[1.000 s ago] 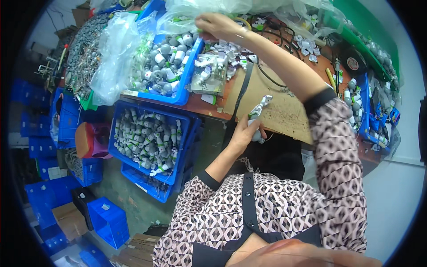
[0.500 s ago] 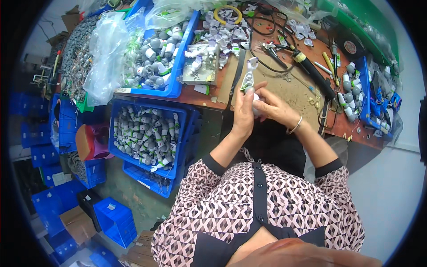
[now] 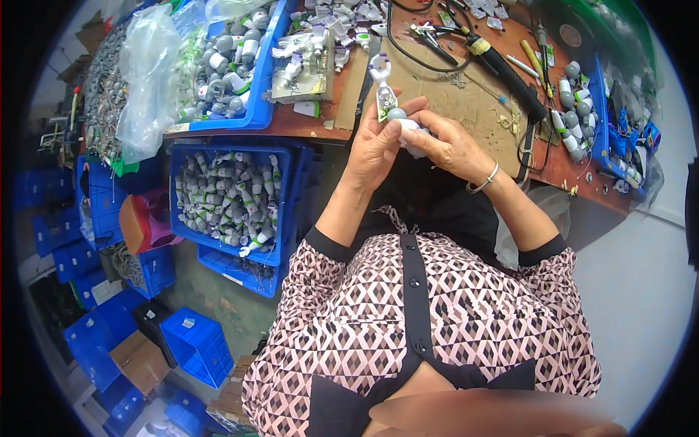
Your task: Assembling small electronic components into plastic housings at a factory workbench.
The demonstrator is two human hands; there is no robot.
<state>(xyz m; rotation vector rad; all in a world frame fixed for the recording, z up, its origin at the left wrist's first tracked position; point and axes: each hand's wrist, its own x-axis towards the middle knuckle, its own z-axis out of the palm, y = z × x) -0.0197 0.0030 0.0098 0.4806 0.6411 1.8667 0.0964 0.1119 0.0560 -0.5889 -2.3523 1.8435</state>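
A small plastic toy figure piece [image 3: 384, 91], white with green and purple parts and a forked top end, stands up out of my left hand [image 3: 373, 149]. My left fingers are closed round its lower end, the thumb along the front. Just below it a grey ball [image 3: 396, 114] shows between my hands. My right hand [image 3: 455, 149] is closed on a white rounded piece [image 3: 412, 137] against that ball, thumb towards the left thumb. Whether the pieces are joined is hidden by the fingers. Both hands are touching, held before the table's front edge.
On the wooden table are a brown board [image 3: 466, 102], a black-handled corded tool [image 3: 510, 80] and loose white-purple parts [image 3: 335, 29]. Blue bins of grey and white parts [image 3: 258, 109] stand left, another [image 3: 601, 124] right. Stacked blue crates [image 3: 175, 197] sit lower left, below table height.
The view has shifted a little, and the hands with the toy piece appear slightly left. My right fingers have moved round the white piece, and the left hand has turned a little more open to view.
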